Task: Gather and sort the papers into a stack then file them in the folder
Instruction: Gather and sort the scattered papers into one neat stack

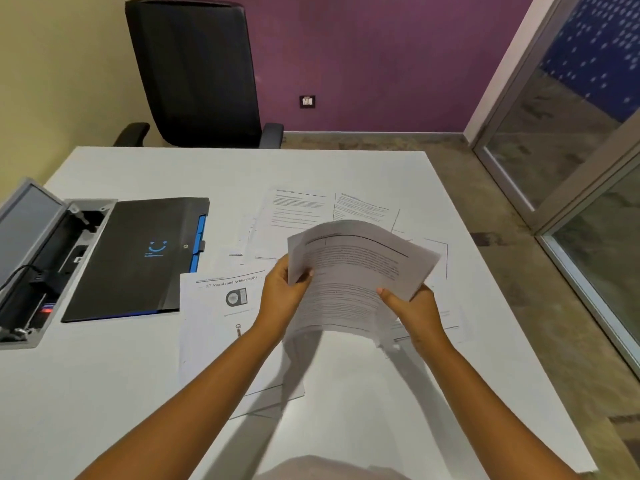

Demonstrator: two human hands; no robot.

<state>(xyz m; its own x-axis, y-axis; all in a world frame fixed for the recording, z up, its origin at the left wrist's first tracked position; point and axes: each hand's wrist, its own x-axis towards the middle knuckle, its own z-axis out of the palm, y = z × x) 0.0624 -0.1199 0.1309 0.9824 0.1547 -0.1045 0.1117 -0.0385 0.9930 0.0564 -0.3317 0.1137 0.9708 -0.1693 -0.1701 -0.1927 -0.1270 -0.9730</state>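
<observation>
Hands both up over the white table (104, 393), each gripping the same bundle of papers (349, 271): left hand (282, 292) pinches the left edge, thumb on the printed face; right hand (412, 310) pinches the lower right edge, thumb on top too. Bundle is lifted off the table, bowed upward in the middle, top page printed text. Loose sheets (301, 209) lie spread flat on the table beyond and under the bundle; one headed "Awards and Achievements" (221, 306) sits left of the left wrist. Black folder (135, 258) with blue tabs lies closed, left of the sheets, beside an open cable box (41, 268). Black office chair (197, 71) at the far edge.
</observation>
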